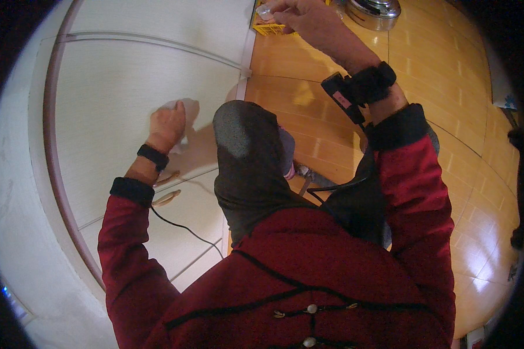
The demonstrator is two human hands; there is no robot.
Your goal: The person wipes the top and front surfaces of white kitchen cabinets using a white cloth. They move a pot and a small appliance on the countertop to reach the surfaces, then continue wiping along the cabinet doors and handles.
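Observation:
At the top edge, my right hand [301, 17] pinches a small translucent piece [265, 12] at its fingertips. It is over a yellow plastic basket [270, 29], which is partly cut off by the picture's rim and holds something pinkish. My left hand [168, 124] has its fingers curled in front of a white cabinet door [109, 96]. Pale bits show beside that hand, but whether it holds them cannot be made out. Black straps circle both wrists, and a dark device [344, 98] is fixed to the right one.
A round shiny metal pot [374, 14] stands on the glossy tan tiled floor [441, 83] beyond my right hand. Two curved handles [167, 198] project from the cabinet front. A black cable [187, 227] hangs from my left sleeve. My bent knee [240, 126] rises between my arms.

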